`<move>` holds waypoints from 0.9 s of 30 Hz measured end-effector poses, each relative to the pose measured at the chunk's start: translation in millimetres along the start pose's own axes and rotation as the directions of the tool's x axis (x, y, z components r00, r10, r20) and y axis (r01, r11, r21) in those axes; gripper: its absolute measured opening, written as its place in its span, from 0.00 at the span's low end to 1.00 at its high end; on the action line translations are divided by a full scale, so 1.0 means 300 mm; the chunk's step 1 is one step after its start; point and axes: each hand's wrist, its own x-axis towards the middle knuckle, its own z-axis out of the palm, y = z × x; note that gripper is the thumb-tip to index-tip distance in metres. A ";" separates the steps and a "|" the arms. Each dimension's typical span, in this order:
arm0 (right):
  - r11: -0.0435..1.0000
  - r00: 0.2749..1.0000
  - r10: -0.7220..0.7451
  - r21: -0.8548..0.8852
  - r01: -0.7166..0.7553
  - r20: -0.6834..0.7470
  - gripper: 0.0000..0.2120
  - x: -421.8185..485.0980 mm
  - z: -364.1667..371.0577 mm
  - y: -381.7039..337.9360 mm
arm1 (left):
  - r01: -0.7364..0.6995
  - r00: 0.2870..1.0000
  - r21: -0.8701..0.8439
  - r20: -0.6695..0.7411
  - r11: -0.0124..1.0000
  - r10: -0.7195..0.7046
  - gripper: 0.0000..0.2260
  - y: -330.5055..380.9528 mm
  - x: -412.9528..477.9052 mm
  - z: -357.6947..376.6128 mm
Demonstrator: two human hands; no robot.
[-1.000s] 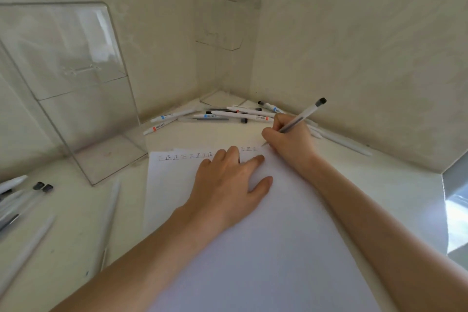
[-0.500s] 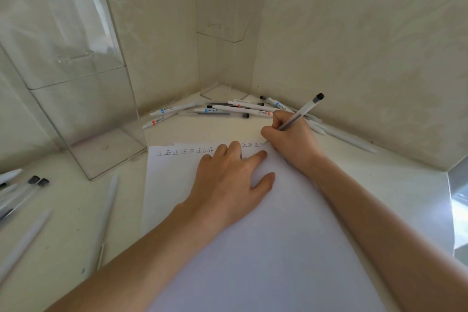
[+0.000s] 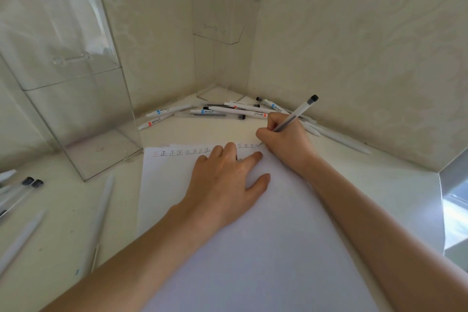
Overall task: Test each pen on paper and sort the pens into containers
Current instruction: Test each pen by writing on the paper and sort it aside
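Right hand [image 3: 286,142]: fingers were curled tight round a clear-barrelled pen [image 3: 296,115], which they held in a writing grip at the far right corner of the paper [image 3: 253,248].
Pen: it was tilted, with its dark cap end up and to the right and its tip down by the sheet's far edge. The tip itself was hard to make out behind the fingers.
Left hand [image 3: 225,185]: it lay flat with straight, spread fingers pressing on the sheet and held nothing.
Row of marks [image 3: 182,152]: it ran along the far edge of the paper, partly covered by the left fingers, and ended by the pen.
Left container [image 3: 71,78]: tall and clear, it stood upright just beyond the sheet's far left corner, apart from it.
Corner container [image 3: 222,40]: clear and upright, it was tucked where the two walls [image 3: 354,45] met.
Far pile of pens [image 3: 228,110]: it lay scattered in front of the corner container and along the right wall, with a band of bare table [image 3: 367,185] between it and the paper.
White pen [image 3: 101,210]: it lay lengthwise in the strip left of the sheet.
Left pens [image 3: 17,192]: they were bunched at the left border of the view, well apart from the paper.
Open room: bare table lay right of the right forearm, up to the wall and the table's right edge.
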 end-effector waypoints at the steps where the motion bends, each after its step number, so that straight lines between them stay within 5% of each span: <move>1: 1.000 1.000 0.005 -0.006 -0.005 -0.002 0.15 0.000 -0.001 -0.001 | 0.000 1.000 0.000 -0.001 1.000 0.000 0.23 0.000 0.000 -0.002; 15: 0.996 0.996 -0.010 0.084 0.017 -0.085 0.15 0.004 -0.013 -0.003 | -0.019 1.000 -0.008 0.007 1.000 0.019 0.22 -0.005 -0.004 -0.014; 18: 0.953 0.995 0.002 0.301 0.027 -0.096 0.18 0.003 -0.024 -0.028 | 0.019 1.000 -0.217 0.007 0.976 -0.018 0.17 -0.012 -0.003 -0.028; 21: 0.855 0.997 -0.076 0.514 0.063 0.003 0.13 -0.007 -0.036 -0.058 | 0.079 0.996 -0.617 0.010 0.783 -0.092 0.12 -0.028 -0.008 -0.038; 24: 0.717 0.983 -0.090 0.696 -0.047 0.159 0.23 -0.023 -0.045 -0.074 | 0.076 0.996 -0.718 0.026 0.692 -0.082 0.12 -0.047 -0.014 -0.046; 27: 0.715 0.975 -0.082 0.694 -0.087 0.207 0.18 -0.042 -0.031 -0.085 | 0.085 0.993 -0.779 0.016 0.621 -0.115 0.15 -0.054 -0.012 -0.040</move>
